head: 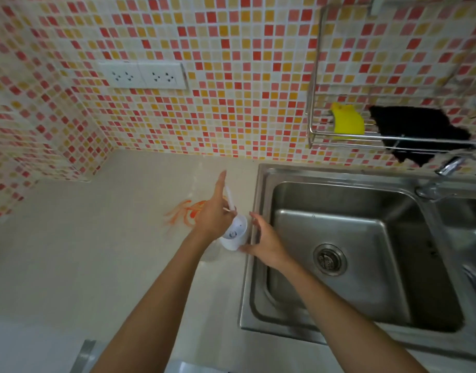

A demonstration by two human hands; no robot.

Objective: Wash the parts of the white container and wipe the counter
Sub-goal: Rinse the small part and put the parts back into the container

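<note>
White container (pixel 234 235) stood on the desk (pixel 96 251) just beside the sink's (pixel 339 265) left rim, open top tilted toward camera. Left hand (pixel 214 215) at its 10 o'clock pinched a thin white stick-like part (pixel 230 196) over the opening, index finger stretched out. Right hand (pixel 266 243) at its 3 o'clock was released, fingers spread, near the container wall; contact unclear. Orange smear (pixel 188 212) on desk at 10 o'clock. Yellow sponge (pixel 348 122) and black cloth (pixel 419 133) sat on the wall rack (pixel 339 135) at 1 o'clock.
</note>
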